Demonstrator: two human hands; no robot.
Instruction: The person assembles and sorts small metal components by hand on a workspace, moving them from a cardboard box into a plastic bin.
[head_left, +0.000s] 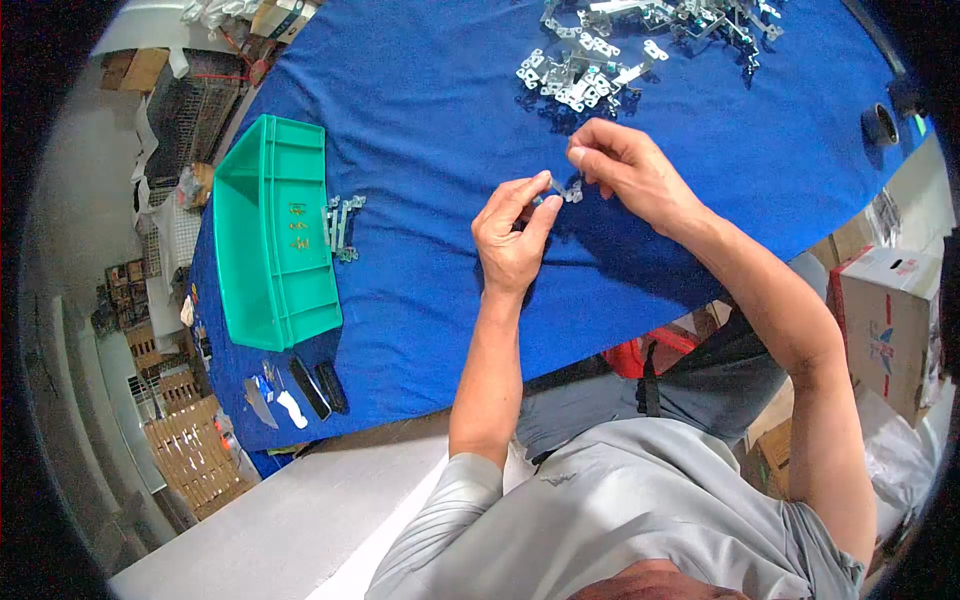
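Note:
Between its thumb and fingers, my left hand (514, 232) pinches a small metal bracket (573, 192), whose perforated end sticks out toward the right. My right hand (630, 172) is just to the right and slightly above, thumb and index finger pressed together. Whatever the right fingertips hold, if anything, is too small to make out. Beyond both hands, a pile of similar metal brackets (580, 80) lies on the blue cloth (430, 130).
A green bin (305, 290) stands at the left on its side, with a few brackets (343, 228) beside it. Dark-handled tools (310, 388) lie at the lower left edge. A tape roll (880, 125) sits at the right, above a cardboard box (885, 320).

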